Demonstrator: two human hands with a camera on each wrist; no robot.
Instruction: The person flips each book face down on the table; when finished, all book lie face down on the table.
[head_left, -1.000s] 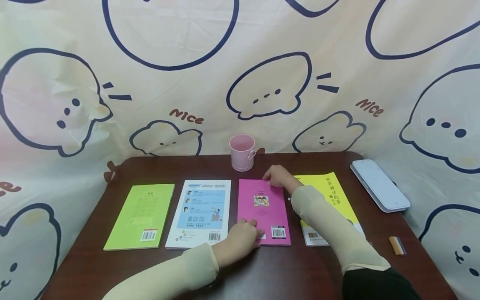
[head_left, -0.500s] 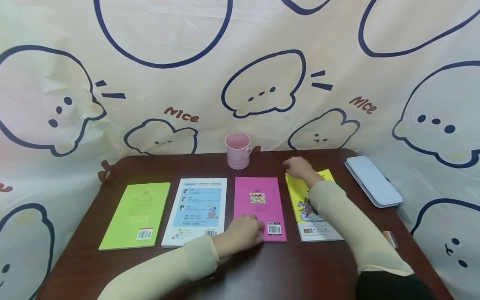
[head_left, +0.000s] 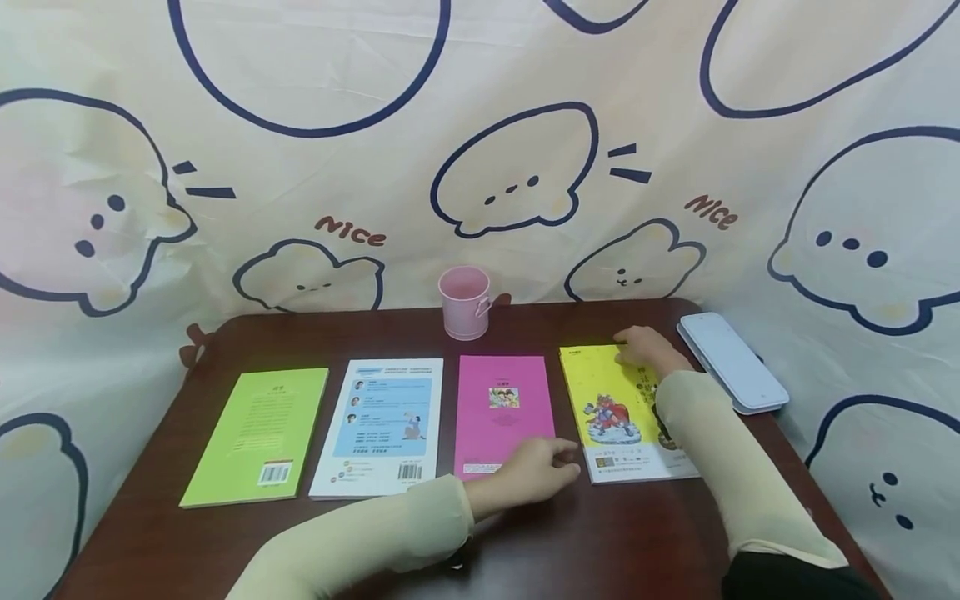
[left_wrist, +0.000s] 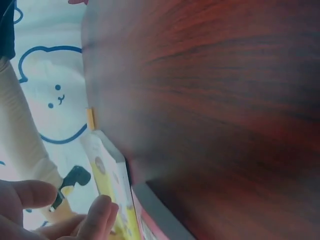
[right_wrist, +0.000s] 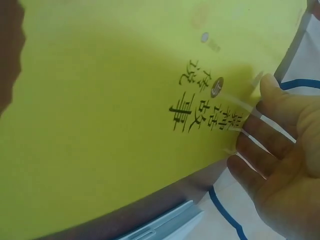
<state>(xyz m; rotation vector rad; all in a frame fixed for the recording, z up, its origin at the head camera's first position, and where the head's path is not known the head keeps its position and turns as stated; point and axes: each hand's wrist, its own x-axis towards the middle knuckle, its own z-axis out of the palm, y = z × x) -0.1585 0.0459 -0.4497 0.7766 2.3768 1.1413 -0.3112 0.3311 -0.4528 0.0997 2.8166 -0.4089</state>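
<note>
A yellow book (head_left: pixel 600 383) with a cartoon figure lies on the right of the row in the head view. My right hand (head_left: pixel 651 350) is at its far edge; in the right wrist view the thumb and fingertips of the right hand (right_wrist: pixel 280 145) touch that edge of the yellow book (right_wrist: pixel 100 110). My left hand (head_left: pixel 534 473) hovers over the near right corner of the pink book (head_left: pixel 502 408), hiding part of it. Its fingers are loosely bent with a gap to the thumb, holding nothing. They point towards the yellow book (left_wrist: pixel 117 185) in the left wrist view.
Left of the pink book lie a white-and-blue book (head_left: pixel 386 425) and a green book (head_left: pixel 262 433). A pink bucket (head_left: pixel 465 304) stands at the back of the dark wooden table (head_left: pixel 480 546). A white flat case (head_left: pixel 733 362) lies at the right edge.
My right hand has moved right from the pink book's far edge to the yellow book's. My left hand has left the pink book's near edge and shifted right. The view has turned slightly.
</note>
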